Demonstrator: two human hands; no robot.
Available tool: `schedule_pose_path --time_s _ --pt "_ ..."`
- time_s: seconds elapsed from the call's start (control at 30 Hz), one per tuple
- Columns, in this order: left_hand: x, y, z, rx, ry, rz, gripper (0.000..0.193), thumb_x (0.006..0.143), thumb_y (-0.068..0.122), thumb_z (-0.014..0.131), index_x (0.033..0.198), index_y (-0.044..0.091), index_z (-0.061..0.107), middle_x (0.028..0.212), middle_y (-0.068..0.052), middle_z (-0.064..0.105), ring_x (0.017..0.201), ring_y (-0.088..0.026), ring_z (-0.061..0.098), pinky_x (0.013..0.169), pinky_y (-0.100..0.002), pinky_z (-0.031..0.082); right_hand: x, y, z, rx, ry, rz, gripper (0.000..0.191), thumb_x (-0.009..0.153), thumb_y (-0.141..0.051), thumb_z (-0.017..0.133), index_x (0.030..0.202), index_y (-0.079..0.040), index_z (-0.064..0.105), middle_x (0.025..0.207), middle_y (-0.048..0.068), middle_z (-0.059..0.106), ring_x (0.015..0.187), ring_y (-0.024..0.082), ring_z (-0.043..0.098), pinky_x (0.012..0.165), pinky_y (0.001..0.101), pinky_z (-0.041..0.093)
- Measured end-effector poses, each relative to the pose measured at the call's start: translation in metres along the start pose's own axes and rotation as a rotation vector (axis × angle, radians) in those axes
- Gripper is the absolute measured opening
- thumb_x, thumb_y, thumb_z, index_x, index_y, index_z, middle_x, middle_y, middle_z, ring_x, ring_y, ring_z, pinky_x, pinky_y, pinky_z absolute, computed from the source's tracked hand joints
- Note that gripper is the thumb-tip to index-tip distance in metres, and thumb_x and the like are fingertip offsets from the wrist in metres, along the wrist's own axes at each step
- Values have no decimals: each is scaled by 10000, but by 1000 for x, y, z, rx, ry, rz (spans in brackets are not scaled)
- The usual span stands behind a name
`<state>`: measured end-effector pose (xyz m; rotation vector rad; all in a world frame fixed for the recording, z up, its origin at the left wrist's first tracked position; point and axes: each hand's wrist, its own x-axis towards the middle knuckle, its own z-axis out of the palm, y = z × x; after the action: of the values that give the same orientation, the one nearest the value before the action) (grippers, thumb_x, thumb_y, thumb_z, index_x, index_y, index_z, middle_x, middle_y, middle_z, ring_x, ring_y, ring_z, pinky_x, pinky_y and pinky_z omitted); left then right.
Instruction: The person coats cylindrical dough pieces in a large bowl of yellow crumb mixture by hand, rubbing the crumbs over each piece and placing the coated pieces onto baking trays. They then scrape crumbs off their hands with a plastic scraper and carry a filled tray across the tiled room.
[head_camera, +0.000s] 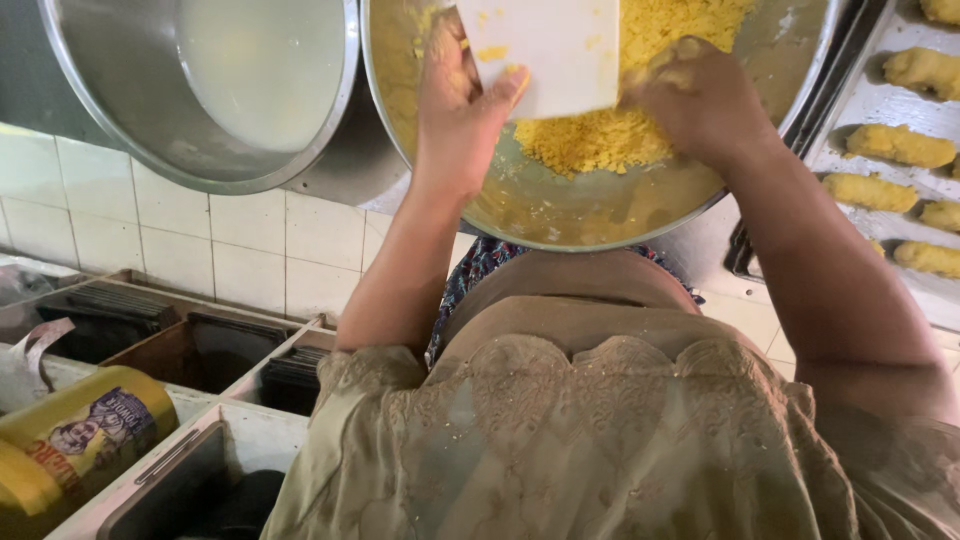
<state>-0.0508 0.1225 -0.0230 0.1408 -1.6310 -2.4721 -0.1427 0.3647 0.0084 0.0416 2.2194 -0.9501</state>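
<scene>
A single camera on the person's head looks steeply down over the chest, close to the work. The big metal bowl (600, 215) fills the top centre of the frame, a second bowl (200, 160) the upper left, a baking tray (850, 110) the right edge, and tiled floor (250, 240) shows left of centre

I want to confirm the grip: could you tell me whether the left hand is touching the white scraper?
Touching. The head view shows the left hand with its fingers wrapped over the white scraper's lower left edge.
</scene>
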Motion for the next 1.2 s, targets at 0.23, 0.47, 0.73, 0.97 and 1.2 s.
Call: schedule_pose_path --time_s 0.23,0.47,0.73,0.97,1.2 --pt "-20 1 33 393 34 63 385 1097 -12 574 1456 45 450 1311 -123 673 1185 -166 674 1049 -332 575 -5 -5 4 1191 -503 -201 910 1007 -677 243 1550 0 517 1466 123 639 1366 258 587 1189 434 448" --pt "-37 21 67 725 -42 59 397 1087 158 596 1445 93 438 1002 -139 778 794 -268 795 695 -378 624 1 17 16 1288 -565 -479 823 1027 -713 333 1496 -51 472 1437 99 563 1322 253 558 1212 409 414" --pt "-22 4 72 931 -24 229 444 1020 175 698 1379 98 447 892 -146 736 761 -332 746 649 -430 582 -3 13 34 1346 -510 -551 782 1019 -710 370 1505 -106 472 1473 59 524 1359 230 514 1222 382 390" --pt "-12 -7 58 1022 39 228 467 998 166 713 1380 89 457 867 -156 723 774 -358 740 648 -456 565 -30 -21 29 2091 -765 72 1199 944 -887 204 1654 72 317 1604 305 419 1440 447 410 1225 493 301" --pt "-5 -24 38 1161 76 368 491 1025 164 668 1434 77 412 1002 -191 718 821 -387 713 697 -485 565 -24 -10 35 2210 -1003 52 1301 866 -960 234 1656 73 202 1688 247 240 1520 397 270 1245 494 229"
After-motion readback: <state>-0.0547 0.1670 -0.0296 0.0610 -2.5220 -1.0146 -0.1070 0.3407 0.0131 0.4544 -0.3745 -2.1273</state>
